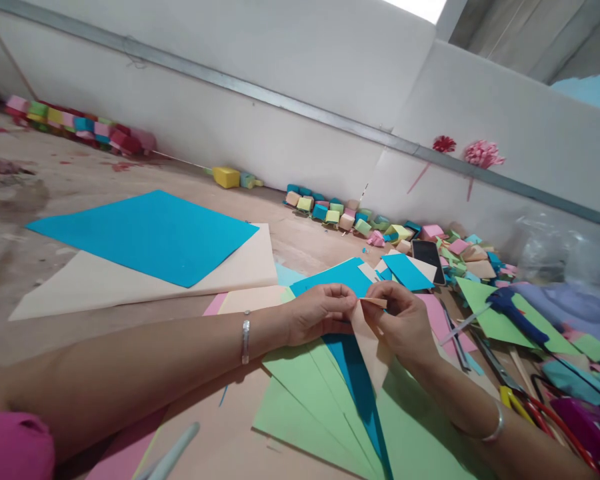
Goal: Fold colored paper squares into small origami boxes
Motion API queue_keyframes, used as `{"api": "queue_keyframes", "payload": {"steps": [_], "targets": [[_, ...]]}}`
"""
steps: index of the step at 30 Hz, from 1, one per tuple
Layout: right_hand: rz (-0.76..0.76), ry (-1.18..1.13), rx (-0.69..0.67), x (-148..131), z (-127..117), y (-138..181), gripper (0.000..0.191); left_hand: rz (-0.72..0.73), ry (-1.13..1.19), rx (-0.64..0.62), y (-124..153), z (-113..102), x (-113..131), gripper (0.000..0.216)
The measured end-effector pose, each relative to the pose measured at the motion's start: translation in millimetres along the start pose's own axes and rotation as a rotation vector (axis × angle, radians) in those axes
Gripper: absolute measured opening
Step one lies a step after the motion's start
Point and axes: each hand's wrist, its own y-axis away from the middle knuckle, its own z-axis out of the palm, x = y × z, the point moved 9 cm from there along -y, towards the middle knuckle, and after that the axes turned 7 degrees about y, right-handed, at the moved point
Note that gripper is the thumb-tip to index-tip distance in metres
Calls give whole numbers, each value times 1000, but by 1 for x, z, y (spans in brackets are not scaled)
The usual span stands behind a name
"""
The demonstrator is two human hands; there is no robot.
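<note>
My left hand (pixel 317 313) and my right hand (pixel 403 323) meet over the middle of the table, both pinched on one peach paper strip (pixel 367 340). The strip hangs down from my fingers, and its top end is folded over between my thumbs. Under my hands lies a fan of green paper sheets (pixel 310 393) with a blue sheet (pixel 357 380) among them. A silver bangle sits on each wrist.
A large blue sheet (pixel 150 233) lies on a peach sheet (pixel 105 283) at left. Small coloured paper boxes (pixel 340 213) line the white wall. A phone (pixel 427 257), scissors (pixel 520 393), a blue-handled tool (pixel 515 313) and paper scraps crowd the right side.
</note>
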Motion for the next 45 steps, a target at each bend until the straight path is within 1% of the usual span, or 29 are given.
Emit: {"api": "queue_keyframes", "payload": {"steps": [2,7,10,14,19,24,29,32,34,37,41,45], "targets": [[12,5,-7,4,0,0,18,8,-18,6,0,1,0,39],[4,42,-96,12,8,0,16,58,-147,54,2,1,0,40],[-64,92,-104,7,8,0,14,67,-162,75,1,-1,-1,34],[-149,196,-112,-2,9,-1,10,42,-162,99,-1,-6,-3,28],[-249,309,-135,-11,11,0,10,22,-174,122,-1,-8,-3,23],[-298,395,-173,-15,15,1,11,59,-206,112,1,-3,-1,27],[-353,475,-249,-22,22,7,16,88,-266,180,0,-10,-1,24],[-352,526,-267,-25,24,11,22,125,-276,196,1,-12,0,21],[-335,516,-266,-25,23,12,24,159,-299,219,3,-12,4,20],[-325,454,-222,-26,19,12,23,206,-358,237,8,-7,10,15],[-317,433,-156,-24,14,8,14,194,-362,236,10,-2,11,11],[-289,440,-131,-21,12,8,20,192,-350,255,10,-5,11,19]]}}
